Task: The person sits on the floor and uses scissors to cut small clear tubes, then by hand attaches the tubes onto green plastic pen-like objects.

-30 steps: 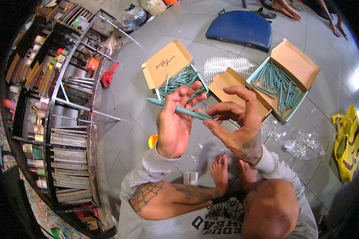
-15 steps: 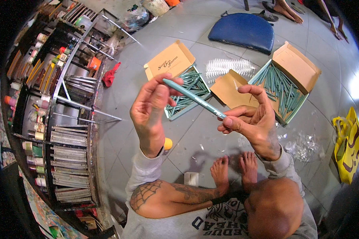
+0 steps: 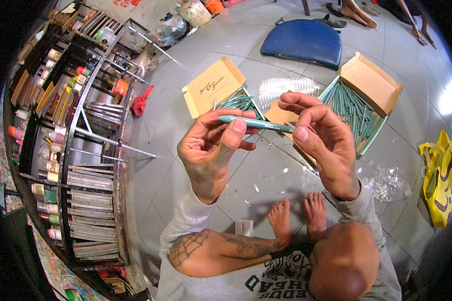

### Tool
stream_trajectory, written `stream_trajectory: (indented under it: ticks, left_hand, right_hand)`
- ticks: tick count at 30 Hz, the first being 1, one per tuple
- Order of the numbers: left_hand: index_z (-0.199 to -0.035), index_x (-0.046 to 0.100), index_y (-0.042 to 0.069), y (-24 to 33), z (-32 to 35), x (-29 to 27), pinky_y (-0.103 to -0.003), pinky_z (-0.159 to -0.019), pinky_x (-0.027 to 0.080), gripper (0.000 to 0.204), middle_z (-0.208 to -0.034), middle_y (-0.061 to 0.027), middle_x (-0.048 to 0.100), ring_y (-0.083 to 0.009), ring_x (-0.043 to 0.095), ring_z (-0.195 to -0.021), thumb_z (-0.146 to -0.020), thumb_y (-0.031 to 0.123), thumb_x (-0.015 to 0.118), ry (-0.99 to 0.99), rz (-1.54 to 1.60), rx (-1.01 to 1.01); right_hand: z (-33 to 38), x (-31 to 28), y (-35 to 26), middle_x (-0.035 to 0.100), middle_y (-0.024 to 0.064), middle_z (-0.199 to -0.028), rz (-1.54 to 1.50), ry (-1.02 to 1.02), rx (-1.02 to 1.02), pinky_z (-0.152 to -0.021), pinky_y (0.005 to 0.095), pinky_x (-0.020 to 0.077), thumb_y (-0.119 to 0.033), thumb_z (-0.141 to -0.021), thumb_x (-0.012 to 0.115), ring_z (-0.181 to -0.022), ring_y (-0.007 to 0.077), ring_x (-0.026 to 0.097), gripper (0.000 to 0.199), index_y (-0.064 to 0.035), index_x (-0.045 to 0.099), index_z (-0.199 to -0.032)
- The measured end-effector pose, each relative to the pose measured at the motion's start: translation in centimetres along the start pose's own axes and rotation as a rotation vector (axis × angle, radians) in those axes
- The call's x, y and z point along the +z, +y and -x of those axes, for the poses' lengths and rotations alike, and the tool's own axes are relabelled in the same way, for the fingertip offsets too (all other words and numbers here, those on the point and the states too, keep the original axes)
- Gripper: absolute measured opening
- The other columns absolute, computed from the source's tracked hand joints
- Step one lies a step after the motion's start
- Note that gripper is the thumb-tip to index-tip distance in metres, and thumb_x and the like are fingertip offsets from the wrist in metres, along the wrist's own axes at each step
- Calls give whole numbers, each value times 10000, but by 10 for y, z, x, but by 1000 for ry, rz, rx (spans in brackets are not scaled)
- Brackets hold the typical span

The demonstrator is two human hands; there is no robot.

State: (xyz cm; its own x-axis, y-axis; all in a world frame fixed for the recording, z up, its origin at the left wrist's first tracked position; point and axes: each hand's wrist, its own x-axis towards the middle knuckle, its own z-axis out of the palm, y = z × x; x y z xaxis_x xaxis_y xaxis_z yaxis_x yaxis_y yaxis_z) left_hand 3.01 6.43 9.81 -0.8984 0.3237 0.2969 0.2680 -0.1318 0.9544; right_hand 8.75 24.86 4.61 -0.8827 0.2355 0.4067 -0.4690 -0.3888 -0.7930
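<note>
A teal pen (image 3: 262,124) lies nearly level between my hands. My left hand (image 3: 206,150) pinches its left part, thumb in front and fingers behind. My right hand (image 3: 329,143) closes thumb and fingers at the pen's right end, hiding the tip; its upper fingers are curled. Beyond my left hand, an opened carton (image 3: 213,88) holds several similar pens (image 3: 238,102). Past my right hand, another carton (image 3: 372,83) is filled with teal pens (image 3: 354,120). Between them lies a brown cardboard piece (image 3: 276,113), partly covered by my right hand.
Clear plastic pieces (image 3: 289,87) lie in a row behind the cardboard. Clear scraps (image 3: 386,183) and a yellow bag (image 3: 439,185) are at right. A blue seat pad (image 3: 301,42) lies beyond. Shelving (image 3: 93,200) with jars and frames lines the left. Another person's foot (image 3: 359,15) shows far right.
The pen has moved a little lower and turned from a steep slant to nearly level. My left hand has shifted right, closer to my right hand, and covers more of the left carton.
</note>
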Motion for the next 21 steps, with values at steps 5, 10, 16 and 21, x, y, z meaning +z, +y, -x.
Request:
stream_trajectory:
  ticks: [5, 10, 16, 21]
  left_hand:
    - [-1154, 514, -6, -9, -8, 3, -346, -711, 620, 204, -1039, -182, 693, -196, 689, -889, -992, 105, 570, -41, 30, 66]
    - [-1143, 531, 26, -10, -3, -9, -236, -573, 474, 212, -920, -45, 585, -70, 459, -615, -956, 112, 582, -154, 405, -134]
    - [-1012, 646, 35, 5, 2, 9, -155, -556, 343, 198, -896, 32, 613, 17, 450, -676, -870, 146, 729, -166, -107, -52]
    - [-945, 683, 33, 3, 3, 15, -133, -543, 314, 181, -842, 34, 628, 23, 439, -665, -822, 119, 784, -108, -166, -14]
  right_hand:
    - [1, -1, -1, 549, 114, -1352, -105, -50, 138, -1043, 343, 368, -152, -958, 661, -1233, 167, 490, 84, -74, 634, -974]
    - [4, 0, 2, 555, 108, -1350, -236, -54, 201, -1063, 356, 345, -190, -941, 684, -1257, 183, 481, 125, -82, 661, -1000]
    - [8, 6, 9, 557, 104, -1351, -396, -34, 251, -1066, 362, 343, -192, -938, 691, -1257, 188, 482, 134, -89, 669, -1021]
    - [8, 6, 13, 562, 99, -1342, -368, -29, 234, -1068, 367, 343, -187, -941, 691, -1250, 183, 483, 122, -89, 667, -1010]
